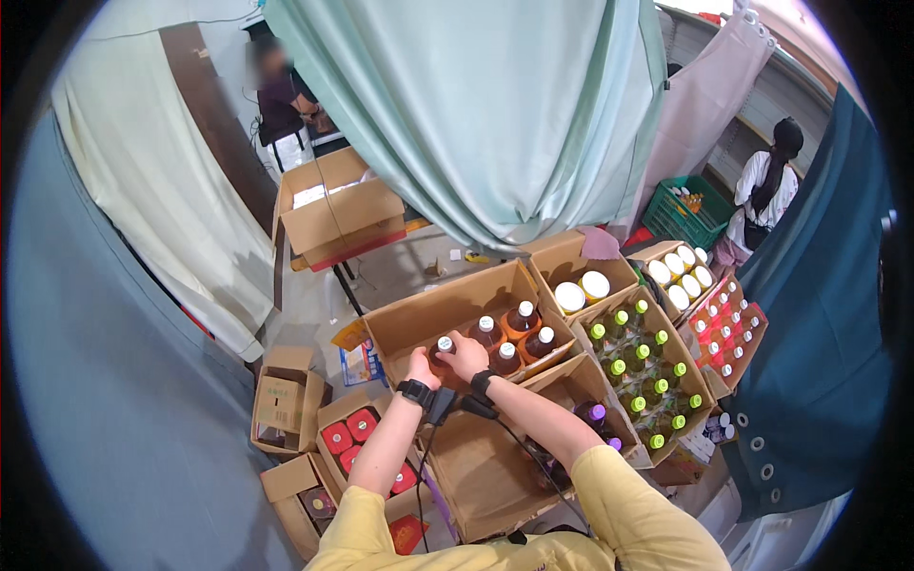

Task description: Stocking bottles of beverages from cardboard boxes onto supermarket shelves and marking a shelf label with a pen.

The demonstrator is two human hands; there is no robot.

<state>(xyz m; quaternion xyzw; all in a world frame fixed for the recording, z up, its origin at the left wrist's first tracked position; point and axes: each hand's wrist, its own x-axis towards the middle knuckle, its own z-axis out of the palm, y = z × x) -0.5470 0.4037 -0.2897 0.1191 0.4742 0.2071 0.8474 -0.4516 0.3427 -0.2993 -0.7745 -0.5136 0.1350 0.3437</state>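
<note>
My left hand (424, 368) and my right hand (466, 356) are closed around a white-capped bottle (445, 345), one on each side. It stands inside a cardboard box (400, 322), with my hands hiding most of its body. Several like bottles of orange-brown drink (522, 321) stand in the right half of that box. Each wrist wears a black band with a cable. Nearer to me, another cardboard box (490, 476) holds purple-capped bottles (597, 413) at its right end.
To the right are a box of green-capped bottles (640, 381), white-lidded containers (595, 284) and a box of pink bottles (728, 328). Red packages (352, 433) sit in a box at left. Curtains (476, 114) hang around. Two people are farther off, one near a green crate (685, 211).
</note>
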